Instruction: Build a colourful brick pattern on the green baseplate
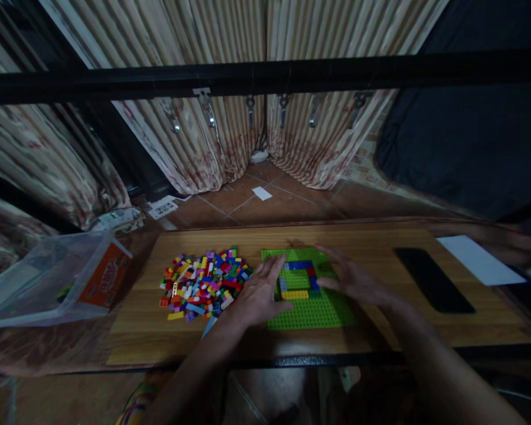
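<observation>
A green studded baseplate (312, 319) lies on the wooden tabletop. Toy bricks form a rectangular outline on it: a yellow brick (295, 294) along the near side, a blue brick (300, 265) along the far side, light blue ones on the left, red and blue on the right. My left hand (263, 292) is over the plate's left edge, fingers stretched forward and thumb out, beside the outline. Over the plate's right part, my right hand (351, 280) has its fingers apart, close to the outline's right side. I see nothing held in either hand.
A heap of mixed loose bricks (207, 280) sits left of the plate. Further left stands a clear plastic bin (35, 277) with an orange label. On the right lie a black flat slab (433, 280) and a white sheet (480, 260). A dark bar (230, 79) with hooks crosses beyond the table.
</observation>
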### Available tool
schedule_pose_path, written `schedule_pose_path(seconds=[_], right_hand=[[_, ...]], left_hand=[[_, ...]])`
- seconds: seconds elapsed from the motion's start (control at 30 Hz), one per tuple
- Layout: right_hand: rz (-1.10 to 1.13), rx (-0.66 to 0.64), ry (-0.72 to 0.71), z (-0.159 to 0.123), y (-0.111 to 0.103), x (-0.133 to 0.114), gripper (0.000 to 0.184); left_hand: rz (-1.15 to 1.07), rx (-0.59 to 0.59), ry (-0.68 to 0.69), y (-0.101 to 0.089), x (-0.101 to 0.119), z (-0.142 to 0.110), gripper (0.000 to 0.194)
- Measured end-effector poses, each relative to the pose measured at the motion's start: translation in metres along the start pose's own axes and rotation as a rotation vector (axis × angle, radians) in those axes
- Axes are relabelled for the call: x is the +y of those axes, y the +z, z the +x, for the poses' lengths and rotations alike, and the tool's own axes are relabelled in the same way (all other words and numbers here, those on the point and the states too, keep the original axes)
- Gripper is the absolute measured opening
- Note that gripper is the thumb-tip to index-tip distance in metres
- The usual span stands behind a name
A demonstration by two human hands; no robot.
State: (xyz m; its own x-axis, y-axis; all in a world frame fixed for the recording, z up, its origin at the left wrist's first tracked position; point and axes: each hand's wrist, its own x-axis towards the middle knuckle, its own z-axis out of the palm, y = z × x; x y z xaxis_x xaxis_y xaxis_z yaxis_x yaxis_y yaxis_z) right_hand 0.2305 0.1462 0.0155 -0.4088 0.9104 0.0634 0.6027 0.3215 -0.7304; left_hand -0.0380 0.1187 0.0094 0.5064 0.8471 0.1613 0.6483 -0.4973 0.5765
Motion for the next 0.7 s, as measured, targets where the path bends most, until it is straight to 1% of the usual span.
schedule_pose_path(seconds=[0.07,0.1,0.13,0.17,0.23,0.3,0.37,0.43,0.53,0.6,0.7], right_hand=[[-0.025,0.177,0.000,0.010,0.002,-0.003,0.064],[-0.054,0.244,-0.006,0.015,0.006,-0.006,0.060],[-0.093,0.285,-0.016,0.021,0.012,-0.010,0.058],[-0.143,0.297,-0.024,0.027,0.020,-0.014,0.058],[-0.266,0.274,-0.027,0.037,0.038,-0.024,0.061],[-0.396,0.213,-0.036,0.045,0.057,-0.033,0.063],[-0.500,0.151,-0.055,0.051,0.072,-0.038,0.064],[-0.568,0.093,-0.079,0.055,0.083,-0.037,0.066],[-0.617,0.048,-0.122,0.056,0.091,-0.031,0.068],[-0.629,0.051,-0.142,0.055,0.092,-0.027,0.068],[-0.632,0.068,-0.148,0.054,0.092,-0.025,0.068]], left_hand=[[-0.004,0.052,0.021,-0.010,-0.001,-0.001,0.096],[-0.003,0.101,0.026,-0.016,-0.003,-0.001,0.090],[0.000,0.161,0.020,-0.022,-0.006,-0.002,0.084],[0.009,0.230,0.002,-0.029,-0.009,-0.003,0.078],[0.031,0.381,-0.070,-0.043,-0.019,-0.006,0.069],[0.038,0.532,-0.153,-0.057,-0.030,-0.011,0.062],[-0.002,0.672,-0.218,-0.070,-0.042,-0.016,0.057],[-0.086,0.790,-0.275,-0.081,-0.053,-0.023,0.054],[-0.237,0.932,-0.357,-0.094,-0.064,-0.034,0.049],[-0.306,1.009,-0.390,-0.099,-0.068,-0.042,0.045],[-0.330,1.047,-0.390,-0.103,-0.072,-0.053,0.042]])
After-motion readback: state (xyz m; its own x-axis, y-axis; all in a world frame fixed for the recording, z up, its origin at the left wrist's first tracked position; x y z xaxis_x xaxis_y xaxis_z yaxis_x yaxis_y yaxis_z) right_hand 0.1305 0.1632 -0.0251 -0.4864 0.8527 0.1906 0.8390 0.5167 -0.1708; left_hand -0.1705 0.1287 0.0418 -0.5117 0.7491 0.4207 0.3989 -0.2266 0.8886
